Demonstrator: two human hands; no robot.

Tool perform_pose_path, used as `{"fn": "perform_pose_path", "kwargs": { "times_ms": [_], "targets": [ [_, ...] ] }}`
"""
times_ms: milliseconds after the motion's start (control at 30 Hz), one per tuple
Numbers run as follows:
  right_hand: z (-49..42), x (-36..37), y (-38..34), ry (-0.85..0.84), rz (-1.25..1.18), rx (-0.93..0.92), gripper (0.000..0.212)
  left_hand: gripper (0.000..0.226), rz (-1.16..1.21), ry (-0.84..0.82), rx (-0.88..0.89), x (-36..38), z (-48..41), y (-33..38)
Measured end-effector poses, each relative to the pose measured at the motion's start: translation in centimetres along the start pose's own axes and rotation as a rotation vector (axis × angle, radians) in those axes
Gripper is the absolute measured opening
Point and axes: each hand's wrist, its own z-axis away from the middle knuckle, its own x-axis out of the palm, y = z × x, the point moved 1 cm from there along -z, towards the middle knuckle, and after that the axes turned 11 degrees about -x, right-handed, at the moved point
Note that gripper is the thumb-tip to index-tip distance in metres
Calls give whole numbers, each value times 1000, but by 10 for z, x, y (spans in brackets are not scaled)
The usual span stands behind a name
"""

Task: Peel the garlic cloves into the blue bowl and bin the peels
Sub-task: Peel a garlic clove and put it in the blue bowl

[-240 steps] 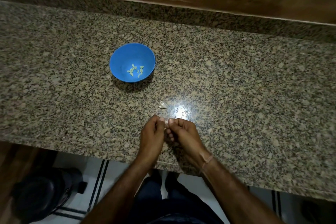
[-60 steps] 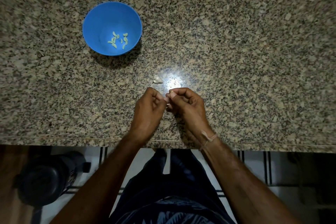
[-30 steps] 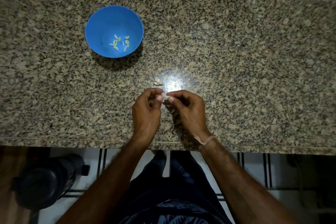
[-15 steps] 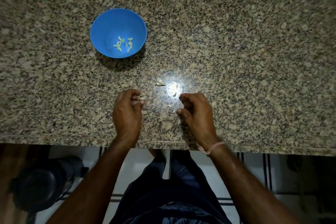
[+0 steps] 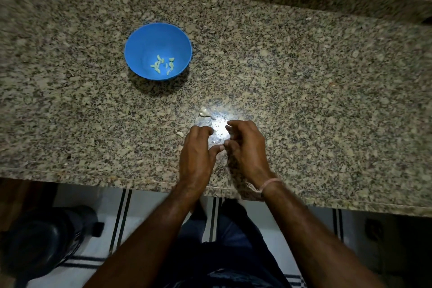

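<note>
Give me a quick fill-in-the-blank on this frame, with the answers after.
1. The peeled cloves lie inside the ___ bowl.
2. The bowl stands to the ___ of the left hand and right hand.
3. A pink thread band circles the ___ wrist.
4. A pale garlic scrap lies on the counter, nearer the ___ than the bowl.
Missing: blue; left; right; hands.

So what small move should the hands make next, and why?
Probably gather the pale scraps between left hand and right hand: they lie scattered on the counter by the curled fingers, while peeled cloves already sit in the blue bowl.
</note>
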Motion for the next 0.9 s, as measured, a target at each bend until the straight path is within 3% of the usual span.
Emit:
{"fn": "perform_pose_path", "kwargs": {
  "times_ms": [167,367,633,900],
  "targets": [
    [-3,-15,17,-82,3,-45,43,11,55,102,-99,6,-4,6],
    [-26,-14,20,-192,70,-248,43,11,-87,140,-86,12,-4,11],
    [-35,1,23,-368,210,-511,50,27,114,294,-283,1,21,17],
    [-38,1,21,-438,173,-519,47,23,201,349,-383,2,27,6]
  ]
}}
